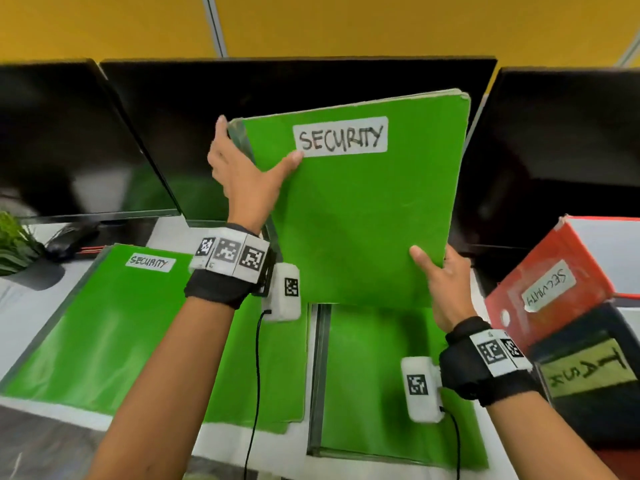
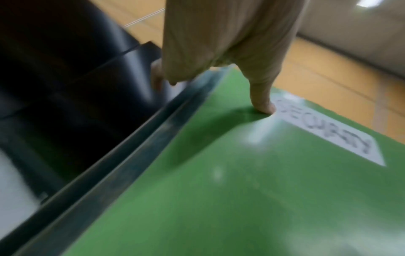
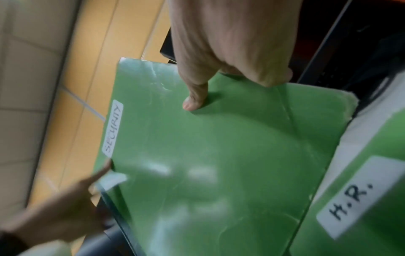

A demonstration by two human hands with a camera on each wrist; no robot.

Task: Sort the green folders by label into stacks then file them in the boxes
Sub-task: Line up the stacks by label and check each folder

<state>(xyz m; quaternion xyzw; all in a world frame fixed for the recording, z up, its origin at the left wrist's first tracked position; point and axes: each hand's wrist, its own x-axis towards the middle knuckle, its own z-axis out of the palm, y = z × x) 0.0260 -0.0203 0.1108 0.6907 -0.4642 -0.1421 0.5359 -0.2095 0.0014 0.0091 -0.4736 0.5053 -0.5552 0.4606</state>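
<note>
Both hands hold a green folder labelled SECURITY upright above the desk. My left hand grips its upper left corner by the spine, thumb on the cover beside the label. My right hand pinches the lower right corner, thumb on the front. Flat on the desk at the left lies another green SECURITY folder. Under the held folder, at the centre right, lies a green folder; the right wrist view shows a green folder with an H.R. label below.
A red box labelled SECURITY stands at the right, with a dark box labelled TASK in front of it. Dark monitors line the back of the desk. A small plant sits at the far left.
</note>
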